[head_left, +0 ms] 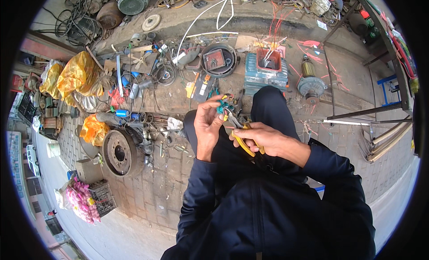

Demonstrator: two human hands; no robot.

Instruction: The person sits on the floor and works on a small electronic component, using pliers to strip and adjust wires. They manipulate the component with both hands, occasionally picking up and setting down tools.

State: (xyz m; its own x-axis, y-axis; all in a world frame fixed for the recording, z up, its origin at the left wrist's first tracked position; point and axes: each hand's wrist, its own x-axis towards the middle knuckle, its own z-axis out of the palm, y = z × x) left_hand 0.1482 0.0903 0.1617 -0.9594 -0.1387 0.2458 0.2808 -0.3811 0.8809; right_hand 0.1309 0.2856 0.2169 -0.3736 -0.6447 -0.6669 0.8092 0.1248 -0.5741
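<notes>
Just above my lap, my left hand [208, 122] pinches a small teal part [221, 108] between thumb and fingers. Its exact kind is too small to make out. My right hand [273, 140] is wrapped round yellow-handled pliers [243, 145], whose metal jaws reach up to the teal part. Fingers and shadow hide whether the jaws bite on it. Past my knees stands a teal motor housing [266, 74] with an open reddish terminal box [268, 54], from which wires stick up. To its right a motor rotor [308, 68] stands upright in a grey end cover [312, 87].
Tools and a dark flat case [203, 87] lie just beyond my left hand. A round metal cover [229, 59] holds a small red tray [213, 59]. A heavy wheel [119, 152] and orange bags [80, 74] are at left. A metal frame rack [380, 50] stands at right.
</notes>
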